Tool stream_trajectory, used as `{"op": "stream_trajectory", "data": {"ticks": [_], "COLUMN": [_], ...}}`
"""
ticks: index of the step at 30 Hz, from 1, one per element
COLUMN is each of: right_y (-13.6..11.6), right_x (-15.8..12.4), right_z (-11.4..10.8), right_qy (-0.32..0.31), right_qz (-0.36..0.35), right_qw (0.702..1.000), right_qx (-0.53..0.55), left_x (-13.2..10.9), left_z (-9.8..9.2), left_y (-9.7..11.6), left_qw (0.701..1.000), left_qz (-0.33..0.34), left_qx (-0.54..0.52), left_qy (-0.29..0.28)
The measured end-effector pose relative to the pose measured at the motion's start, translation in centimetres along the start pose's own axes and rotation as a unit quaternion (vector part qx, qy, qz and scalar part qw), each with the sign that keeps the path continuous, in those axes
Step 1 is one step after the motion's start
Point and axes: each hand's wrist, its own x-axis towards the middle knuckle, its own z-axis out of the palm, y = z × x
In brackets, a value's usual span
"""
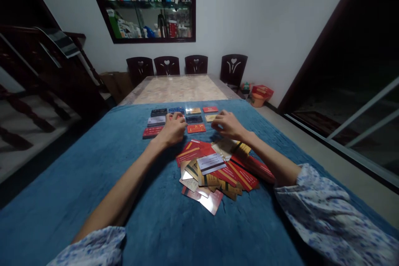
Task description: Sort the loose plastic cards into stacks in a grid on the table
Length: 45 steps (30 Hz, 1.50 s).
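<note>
No word, brand or number can be read with certainty. Near the center of the frame, the orange-red card (pixel 196 128) carries yellow characters — too small to make out. Left of center, the red card stack (pixel 152 132) shows a line of pale characters, also illegible. In the loose pile below center, the silvery card (pixel 211 163) bears fine dark print, and the red cards (pixel 245 176) beside it carry pale lines of lettering — all too small to read. At upper center, any label on the red container (pixel 172 29) is unreadable.
</note>
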Motion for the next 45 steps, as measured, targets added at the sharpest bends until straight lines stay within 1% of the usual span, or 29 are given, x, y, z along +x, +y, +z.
{"op": "stream_trajectory", "data": {"ticks": [4, 12, 19, 25, 28, 31, 34, 37, 39, 42, 45], "right_y": [1.1, 2.9, 4.2, 5.8, 6.1, 6.1, 6.0, 5.8, 5.6, 5.4, 5.0], "right_x": [-2.4, -6.8, -9.2, -9.9, -10.2, -10.2, -10.1, -10.0, -9.8, -9.1, -7.8], "right_z": [0.2, 0.5, 1.0, 2.6, 3.6, 4.0, 3.9, 3.6, 3.4, 3.0, 2.5], "right_qy": [0.016, 0.041, 0.044, 0.076, 0.088, 0.080, 0.059, 0.035, 0.021, -0.005, -0.048], "right_qz": [-0.003, 0.019, 0.055, 0.065, 0.066, 0.071, 0.084, 0.101, 0.108, 0.117, 0.117], "right_qw": [1.000, 0.999, 0.997, 0.995, 0.994, 0.994, 0.995, 0.994, 0.994, 0.993, 0.992], "right_qx": [0.005, 0.008, 0.011, 0.011, 0.010, 0.005, 0.001, -0.002, -0.002, 0.004, 0.004], "left_x": [0.1, 0.5, 1.9, 4.5, 6.3, 8.0, 9.2, 9.7, 9.7, 9.2, 8.7], "left_z": [-0.1, -0.4, 0.6, 1.8, 2.9, 4.0, 4.7, 4.9, 4.9, 4.9, 5.0], "left_y": [1.9, 5.2, 8.2, 10.2, 10.8, 11.4, 11.9, 12.1, 12.1, 11.6, 11.0], "left_qw": [1.000, 0.998, 0.994, 0.988, 0.987, 0.982, 0.976, 0.972, 0.970, 0.971, 0.974], "left_qz": [0.025, 0.069, 0.113, 0.154, 0.155, 0.172, 0.184, 0.191, 0.196, 0.199, 0.193], "left_qx": [0.005, 0.003, -0.008, -0.015, -0.026, -0.039, -0.054, -0.054, -0.043, -0.019, 0.006], "left_qy": [0.015, -0.006, -0.009, -0.028, -0.045, -0.073, -0.105, -0.129, -0.135, -0.131, -0.120]}}
